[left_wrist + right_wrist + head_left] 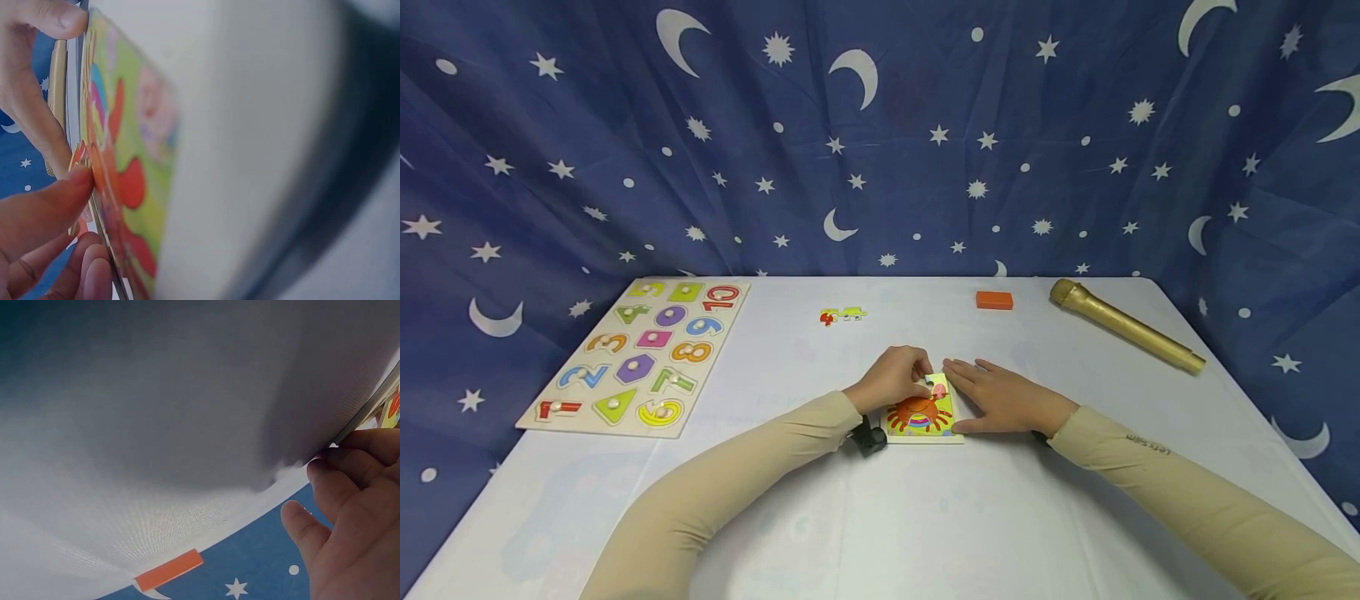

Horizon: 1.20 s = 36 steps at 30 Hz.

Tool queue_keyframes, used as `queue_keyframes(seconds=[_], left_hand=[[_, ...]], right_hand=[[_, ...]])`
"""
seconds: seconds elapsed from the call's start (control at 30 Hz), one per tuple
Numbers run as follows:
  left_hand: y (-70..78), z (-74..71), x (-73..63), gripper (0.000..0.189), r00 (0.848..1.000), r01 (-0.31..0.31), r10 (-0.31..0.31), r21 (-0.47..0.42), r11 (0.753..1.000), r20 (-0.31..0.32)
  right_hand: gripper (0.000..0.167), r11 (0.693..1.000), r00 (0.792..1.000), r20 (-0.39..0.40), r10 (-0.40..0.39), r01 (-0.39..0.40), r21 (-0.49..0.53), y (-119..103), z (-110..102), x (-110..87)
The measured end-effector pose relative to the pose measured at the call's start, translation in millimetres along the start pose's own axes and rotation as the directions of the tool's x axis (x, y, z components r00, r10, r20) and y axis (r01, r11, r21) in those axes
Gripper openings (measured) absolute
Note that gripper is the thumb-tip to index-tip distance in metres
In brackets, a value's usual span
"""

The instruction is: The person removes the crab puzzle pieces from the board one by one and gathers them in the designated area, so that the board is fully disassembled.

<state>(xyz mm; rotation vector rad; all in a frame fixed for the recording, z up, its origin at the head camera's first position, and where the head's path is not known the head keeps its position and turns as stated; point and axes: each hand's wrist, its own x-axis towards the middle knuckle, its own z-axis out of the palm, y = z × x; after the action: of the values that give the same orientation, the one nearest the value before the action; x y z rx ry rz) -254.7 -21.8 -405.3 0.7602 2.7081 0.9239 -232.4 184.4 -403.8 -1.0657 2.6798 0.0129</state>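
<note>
A small crab jigsaw puzzle (917, 417) in a pale tray lies flat on the table between the two hands. At its upper left, my left hand (895, 377) pinches a small puzzle piece (77, 156) between thumb and fingers, close over the board. Much of that piece is hidden behind the thumb; red and orange show on it in the left wrist view. Along the tray's right side rests my right hand (1002, 398), its fingers extended, thumb at the lower right edge and fingertips near the upper right corner.
Beyond the hands lie loose joined-looking puzzle pieces (844, 315) and an orange block (994, 300). A gold microphone (1127, 327) lies at the right. On the left is a number and shape board (643, 358). A starry blue curtain (917, 150) hangs behind the white table (970, 517).
</note>
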Motion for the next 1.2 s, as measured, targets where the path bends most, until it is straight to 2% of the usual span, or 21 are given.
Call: queue_keyframes(seconds=[0.6,0.93,1.1,1.2], left_hand=[[-2.9,-0.9,1.3,0.021,1.000,0.017,-0.016,-0.054,0.998,0.018],[-14.1,-2.9,1.4,0.027,1.000,-0.002,0.002,-0.133,0.991,0.006],[-19.8,-11.0,-0.8,0.028,1.000,-0.002,-0.002,-0.145,0.989,-0.030],[-22.8,-21.2,-0.6,0.028,0.997,0.003,-0.012,-0.129,0.992,-0.071]], right_hand=[[0.093,1.000,1.000,0.014,0.006,-0.006,0.003,0,1,0.2],[0.092,1.000,1.000,0.014,0.006,-0.007,0.018,-2,-1,-0.7],[0.093,1.000,0.999,0.028,0.016,-0.016,0.007,-3,-1,-0.1],[0.092,1.000,1.000,0.027,0.015,-0.015,0.009,-3,-1,-0.5]])
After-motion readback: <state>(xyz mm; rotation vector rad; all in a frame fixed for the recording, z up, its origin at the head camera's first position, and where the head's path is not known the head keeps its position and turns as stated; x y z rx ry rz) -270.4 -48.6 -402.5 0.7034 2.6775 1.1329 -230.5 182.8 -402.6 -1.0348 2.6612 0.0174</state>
